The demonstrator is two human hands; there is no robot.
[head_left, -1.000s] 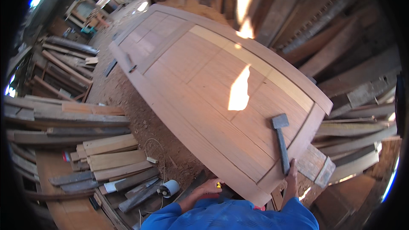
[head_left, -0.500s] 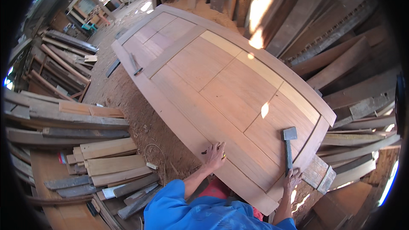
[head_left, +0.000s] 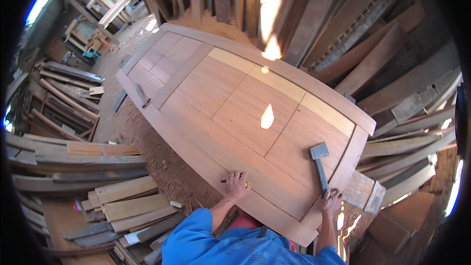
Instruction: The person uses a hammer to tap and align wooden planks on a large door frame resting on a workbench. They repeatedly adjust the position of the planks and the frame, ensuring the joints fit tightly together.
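Observation:
A large wooden door panel [head_left: 235, 113] lies in front of me, with a frame around its boards and one pale yellow strip along the far side. My right hand [head_left: 332, 200] is closed around the handle end of a hammer [head_left: 321, 172] with a dark, blocky head. The hammer lies over the near right corner of the panel. My left hand [head_left: 237, 185] rests at the panel's near edge, its fingers curled. A short dark tip pokes out beside those fingers; what it belongs to is hidden.
Another long-handled tool [head_left: 143, 97] lies on the panel's far left edge. Stacked planks [head_left: 132, 206] fill the left side, and tall boards [head_left: 314, 19] lean along the back and right. A worn wooden block [head_left: 364, 192] sticks out beside the panel's right end.
The view has shifted, so the panel sits slightly further left and both hands appear a little to the left. The right hand still holds the hammer, its head in much the same place on the panel.

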